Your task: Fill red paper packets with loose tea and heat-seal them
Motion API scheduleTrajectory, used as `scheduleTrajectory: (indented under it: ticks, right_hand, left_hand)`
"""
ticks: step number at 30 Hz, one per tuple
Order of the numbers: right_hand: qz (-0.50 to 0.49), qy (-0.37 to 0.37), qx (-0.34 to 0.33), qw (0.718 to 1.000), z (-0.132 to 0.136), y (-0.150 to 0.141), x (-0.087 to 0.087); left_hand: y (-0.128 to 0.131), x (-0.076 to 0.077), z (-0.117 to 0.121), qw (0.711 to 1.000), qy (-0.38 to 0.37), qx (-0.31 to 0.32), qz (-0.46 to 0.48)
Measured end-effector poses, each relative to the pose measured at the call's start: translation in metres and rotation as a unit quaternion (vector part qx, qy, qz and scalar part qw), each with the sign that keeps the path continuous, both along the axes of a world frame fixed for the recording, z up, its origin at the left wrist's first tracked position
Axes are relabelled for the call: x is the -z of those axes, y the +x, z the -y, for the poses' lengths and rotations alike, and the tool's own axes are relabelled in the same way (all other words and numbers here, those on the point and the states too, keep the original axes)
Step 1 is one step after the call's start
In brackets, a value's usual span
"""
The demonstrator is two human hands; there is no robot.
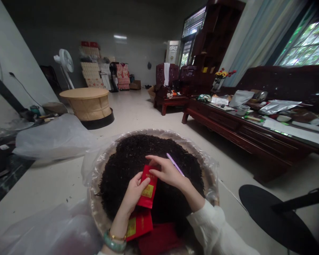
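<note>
1. Red packet (148, 187): upright, narrow, with a gold label low on its face. Its long axis runs near to far, leaning slightly left at the far end. It stands above the heap, its upper end reaching toward the right hand.
2. Left hand (134, 195): closed on the packet's left edge, thumb pressed on the face, with a jade bangle (114, 242) and a thin gold chain bracelet (117, 235) at the wrist. This hand has the firmer hold.
3. Right hand (168, 173): fingers extended and slightly curved, tips at the packet's upper end, not wrapped around it. A slim lilac stick (175, 165), possibly a pen, lies along the hand; whether it is gripped cannot be told. A white sleeve (207, 226) covers the forearm.
4. Below the hands: a heap of dark, twisted, wiry tea leaves (172, 156) fills a round woven tray (154, 132), with a crinkled clear plastic liner (204, 166) around it.
5. Near edge: a second red packet (139, 224) lies flat, beside a dark red pouch (159, 241).
6. Far right: a long dark wooden bench (244, 139) carries silver foil bags (279, 106).
</note>
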State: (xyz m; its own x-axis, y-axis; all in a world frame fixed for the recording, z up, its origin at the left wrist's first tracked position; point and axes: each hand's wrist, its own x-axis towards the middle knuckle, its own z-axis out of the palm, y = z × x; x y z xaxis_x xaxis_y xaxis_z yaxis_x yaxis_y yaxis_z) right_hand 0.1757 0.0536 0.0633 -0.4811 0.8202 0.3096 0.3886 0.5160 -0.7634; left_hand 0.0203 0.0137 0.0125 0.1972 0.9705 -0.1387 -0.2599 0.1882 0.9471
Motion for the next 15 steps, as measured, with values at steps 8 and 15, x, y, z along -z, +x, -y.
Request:
scheduleTrajectory:
  ticks: [8, 15]
  right_hand:
    - [0.143, 0.064, -0.017, 0.988, -0.002, 0.003, 0.005]
    - [0.038, 0.005, -0.020, 0.999, -0.001, 0.002, 0.009]
  left_hand:
    - [0.004, 0.005, 0.000, 1.000, 0.015, -0.018, -0.021]
    - [0.004, 0.014, 0.000, 0.993, 0.051, -0.070, -0.077]
